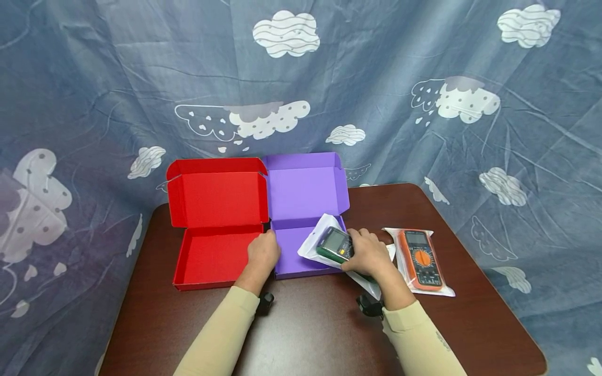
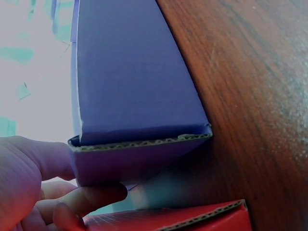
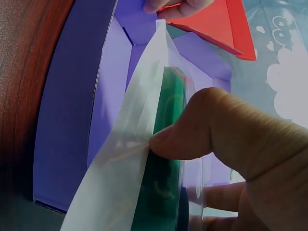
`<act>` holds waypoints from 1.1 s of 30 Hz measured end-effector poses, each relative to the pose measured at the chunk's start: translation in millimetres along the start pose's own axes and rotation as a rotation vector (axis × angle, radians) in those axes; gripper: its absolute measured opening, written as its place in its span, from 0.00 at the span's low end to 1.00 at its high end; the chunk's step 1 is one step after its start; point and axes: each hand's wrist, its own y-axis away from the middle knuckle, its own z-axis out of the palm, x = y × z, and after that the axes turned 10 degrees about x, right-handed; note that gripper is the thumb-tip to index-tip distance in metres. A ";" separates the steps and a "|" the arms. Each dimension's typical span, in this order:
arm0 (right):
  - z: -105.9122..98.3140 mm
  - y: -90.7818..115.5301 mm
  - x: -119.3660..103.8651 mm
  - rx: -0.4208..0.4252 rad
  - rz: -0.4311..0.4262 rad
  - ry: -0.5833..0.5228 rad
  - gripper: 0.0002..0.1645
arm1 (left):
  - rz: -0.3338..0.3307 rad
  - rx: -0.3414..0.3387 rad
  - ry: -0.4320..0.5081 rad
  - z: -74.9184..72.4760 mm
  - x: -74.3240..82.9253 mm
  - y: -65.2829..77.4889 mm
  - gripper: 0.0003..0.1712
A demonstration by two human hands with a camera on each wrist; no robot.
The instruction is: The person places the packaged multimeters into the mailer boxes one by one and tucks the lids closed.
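A purple cardboard box [image 1: 303, 193] stands with its lid raised against the curtain. My left hand [image 1: 263, 253] pinches its left side wall, and the left wrist view shows the fingers [image 2: 91, 198] curled at that wall's outer face. Over the right part of the box, my right hand [image 1: 369, 256] grips a green multimeter [image 1: 335, 243] packed in a white-backed, clear-fronted bag [image 3: 139, 91]. The bag is tilted, its upper left end above the box floor and its lower right end past the front wall. In the right wrist view the thumb presses along the multimeter's green side.
An opened red cardboard box [image 1: 223, 256] sits close to the purple box on its left. On the right of the brown table [image 1: 301, 334] lies an orange multimeter [image 1: 423, 258] in a similar bag. A blue cloud-patterned curtain [image 1: 376, 62] hangs behind.
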 end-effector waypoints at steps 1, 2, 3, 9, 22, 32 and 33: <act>0.5 -0.6 -0.3 0.000 -0.007 0.000 0.62 | 0.000 -0.001 -0.001 0.5 -0.3 -0.2 0.06; 0.8 -1.1 -0.9 0.000 -0.013 0.001 0.62 | 0.001 -0.001 0.000 1.1 -0.7 -0.4 0.06; 1.1 -1.5 -1.4 -0.001 -0.017 0.001 0.63 | 0.002 0.000 -0.001 1.6 -1.0 -0.6 0.06; 4.8 -3.9 -4.5 -0.012 -0.040 -0.007 0.64 | 0.010 0.014 0.004 2.7 -1.9 -0.6 0.05; 8.7 -10.2 -8.8 -0.029 -0.150 -0.017 0.64 | 0.023 0.041 0.005 5.2 -2.2 0.5 0.05; 12.4 -17.1 -10.2 -0.011 -0.223 -0.012 0.63 | 0.022 0.030 0.003 4.8 -2.3 0.1 0.05; 12.9 -17.9 -10.4 -0.009 -0.228 -0.011 0.63 | 0.020 0.027 0.003 5.0 -2.4 0.0 0.05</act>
